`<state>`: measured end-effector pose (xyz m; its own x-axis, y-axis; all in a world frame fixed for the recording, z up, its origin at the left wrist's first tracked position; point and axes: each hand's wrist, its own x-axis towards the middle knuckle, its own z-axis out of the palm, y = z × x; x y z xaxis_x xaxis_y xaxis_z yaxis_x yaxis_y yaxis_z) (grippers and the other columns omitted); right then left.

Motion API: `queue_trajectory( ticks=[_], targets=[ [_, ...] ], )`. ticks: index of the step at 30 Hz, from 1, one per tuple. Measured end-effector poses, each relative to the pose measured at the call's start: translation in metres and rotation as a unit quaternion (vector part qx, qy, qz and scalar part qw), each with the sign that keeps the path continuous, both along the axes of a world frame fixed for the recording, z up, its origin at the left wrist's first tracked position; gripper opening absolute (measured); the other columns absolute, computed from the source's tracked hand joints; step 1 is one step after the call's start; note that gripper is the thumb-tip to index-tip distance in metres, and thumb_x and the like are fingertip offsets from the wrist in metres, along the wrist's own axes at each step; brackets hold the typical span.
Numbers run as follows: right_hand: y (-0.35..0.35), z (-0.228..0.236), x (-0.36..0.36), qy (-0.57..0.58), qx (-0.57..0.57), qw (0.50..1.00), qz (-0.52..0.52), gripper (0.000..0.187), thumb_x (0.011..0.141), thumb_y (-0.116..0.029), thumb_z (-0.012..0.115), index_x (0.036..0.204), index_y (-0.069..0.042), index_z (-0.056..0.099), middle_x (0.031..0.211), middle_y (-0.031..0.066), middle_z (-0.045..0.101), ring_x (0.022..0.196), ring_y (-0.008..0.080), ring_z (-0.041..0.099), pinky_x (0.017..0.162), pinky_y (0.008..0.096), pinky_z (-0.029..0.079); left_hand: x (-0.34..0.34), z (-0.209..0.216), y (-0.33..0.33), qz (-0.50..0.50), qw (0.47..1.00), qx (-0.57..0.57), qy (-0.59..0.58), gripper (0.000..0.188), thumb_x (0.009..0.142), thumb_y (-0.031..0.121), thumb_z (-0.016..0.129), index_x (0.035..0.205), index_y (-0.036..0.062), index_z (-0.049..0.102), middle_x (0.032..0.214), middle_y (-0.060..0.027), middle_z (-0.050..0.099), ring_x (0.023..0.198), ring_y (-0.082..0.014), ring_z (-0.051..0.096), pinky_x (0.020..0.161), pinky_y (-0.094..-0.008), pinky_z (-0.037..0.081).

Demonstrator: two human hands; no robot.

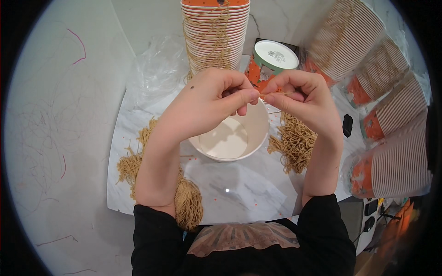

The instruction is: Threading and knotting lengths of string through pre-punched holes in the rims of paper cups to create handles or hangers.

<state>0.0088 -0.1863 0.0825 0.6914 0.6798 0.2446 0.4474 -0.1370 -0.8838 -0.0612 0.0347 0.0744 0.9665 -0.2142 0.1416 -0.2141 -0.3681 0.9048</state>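
My left hand (pixel 209 94) and my right hand (pixel 301 94) are raised close together above the table, fingertips pinched. A thin tan strand (pixel 286 93), yarn-like, shows at the right fingers and runs toward the left fingertips. Below them stands a large white paper tub (pixel 257 131), open at the top, with nothing seen inside. A loose heap of tan strands (pixel 294 145) lies beside my right forearm. Near my left forearm are another tangled pile (pixel 131 165) and a thicker bundle of strands (pixel 189 204), both partly hidden by the arm.
A tall stack of paper tubs (pixel 214 41), draped with tan strands, rises behind my hands. Beside it stands a lidded orange and green tub (pixel 276 55). Several bagged tub stacks (pixel 391 147) line the right side. Crumpled clear plastic (pixel 159 69) lies at the back left, by the wall.
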Motion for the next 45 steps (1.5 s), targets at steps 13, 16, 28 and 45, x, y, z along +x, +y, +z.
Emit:
queue_trajectory(
  ticks=[13,16,28,45],
  targets=[
    [-0.002,-0.009,0.002,0.009,0.021,1.0,0.018,0.017,0.095,-0.015,0.068,0.091,0.001,0.069,0.072,-0.0081,0.057,0.062,-0.0016,0.044,0.053,0.0185,0.032,-0.003,0.002,-0.003,-0.002,1.0,0.013,-0.002,0.026,0.1,0.022,0.059,0.086,0.0022,0.067,0.066,0.0056,0.05,0.061,-0.0024,0.043,0.055,-0.0211,0.034],
    [-0.008,0.001,0.001,0.026,-0.028,0.998,0.044,0.02,0.096,-0.017,0.067,0.088,0.002,0.068,0.07,-0.0085,0.054,0.062,-0.001,0.041,0.052,0.0196,0.03,-0.003,0.002,-0.005,-0.02,1.0,0.024,-0.003,0.025,0.1,0.021,0.06,0.085,0.002,0.067,0.065,0.0058,0.05,0.061,-0.0023,0.043,0.055,-0.0211,0.034],
    [0.005,-0.018,0.003,-0.033,-0.029,0.998,0.039,0.022,0.095,-0.022,0.065,0.089,-0.001,0.066,0.061,-0.001,0.047,0.058,0.008,0.04,0.053,0.0278,0.033,0.005,-0.008,-0.007,0.032,0.999,0.011,-0.006,0.027,0.1,0.023,0.058,0.084,0.0026,0.065,0.064,0.0029,0.051,0.06,-0.0054,0.045,0.054,-0.0252,0.036],
    [0.005,-0.012,0.005,-0.054,0.014,0.998,-0.019,0.022,0.089,-0.023,0.068,0.091,-0.001,0.069,0.059,0.0034,0.049,0.056,0.0153,0.048,0.054,0.0338,0.039,0.001,-0.001,-0.011,0.036,0.998,-0.044,0.018,0.03,0.105,0.022,0.054,0.084,0.0018,0.061,0.068,0.005,0.05,0.063,-0.0036,0.043,0.057,-0.021,0.035]
  ],
)
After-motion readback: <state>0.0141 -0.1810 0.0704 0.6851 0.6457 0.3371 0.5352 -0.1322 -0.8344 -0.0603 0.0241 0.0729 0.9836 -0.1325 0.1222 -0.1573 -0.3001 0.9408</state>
